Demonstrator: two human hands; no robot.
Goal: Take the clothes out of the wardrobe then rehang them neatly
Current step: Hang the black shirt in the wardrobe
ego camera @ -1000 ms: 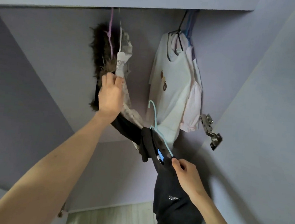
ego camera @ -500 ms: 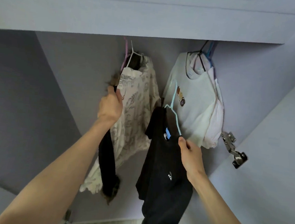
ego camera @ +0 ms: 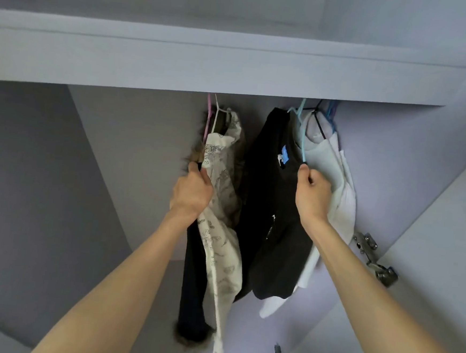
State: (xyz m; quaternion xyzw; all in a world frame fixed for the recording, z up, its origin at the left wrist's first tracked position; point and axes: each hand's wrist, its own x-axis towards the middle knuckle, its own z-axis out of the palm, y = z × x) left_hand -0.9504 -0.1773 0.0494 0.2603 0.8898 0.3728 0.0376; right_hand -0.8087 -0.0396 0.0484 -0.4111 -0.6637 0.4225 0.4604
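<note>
Right hand [ego camera: 312, 195] raised, fingers curled, thumb and forefinger pinching the lower end of a light blue hanger [ego camera: 301, 142] at the shoulder of a black T-shirt [ego camera: 274, 207]. Left hand [ego camera: 192, 194] raised too, fingers closed around the edge of a dark fur-trimmed garment [ego camera: 192, 284], just at its tuft of brown fur.

Black T-shirt hanging inside the wardrobe, roughly mid-row, hook of the blue hanger running up behind the wardrobe's front panel [ego camera: 179, 66]; rail itself hidden, so contact with it not visible. Blue neck label showing at the collar, small white marks lower on the front.

To its left, touching the left hand, a cream patterned garment [ego camera: 222, 231] on a white hanger [ego camera: 217, 113], draped over the dark fur-trimmed piece, which hangs from a pink hanger [ego camera: 208, 110] and ends low in another ball of brown fur. To the right of the black shirt, partly behind it and the right hand, a white T-shirt [ego camera: 322, 158] on a black hanger [ego camera: 318, 121], with a pale pinkish garment [ego camera: 346, 207] beyond it and a darker blue hanger [ego camera: 332, 111] at the top.

Further right, a metal door hinge [ego camera: 373, 259] on the lilac side wall [ego camera: 430, 208]. Bare forearms reaching up from the lower corners.
</note>
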